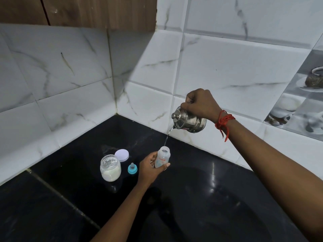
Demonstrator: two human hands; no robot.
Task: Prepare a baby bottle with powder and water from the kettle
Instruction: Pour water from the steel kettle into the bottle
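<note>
My left hand (150,169) grips a small clear baby bottle (163,156), upright and uncapped, on the black counter. My right hand (201,103) holds a steel kettle (189,121) by its handle, tilted to the left above the bottle. A thin stream of water (167,136) falls from the spout into the bottle's mouth. The bottle's blue teat cap (132,169) stands on the counter to the left of the bottle. Further left is an open glass jar of white powder (110,168), with its white lid (122,155) lying behind it.
The black stone counter (201,198) meets white marble-look tiled walls (218,70) in a corner behind the objects. A wooden cabinet (78,11) hangs at the upper left. A red thread is tied round my right wrist (223,122).
</note>
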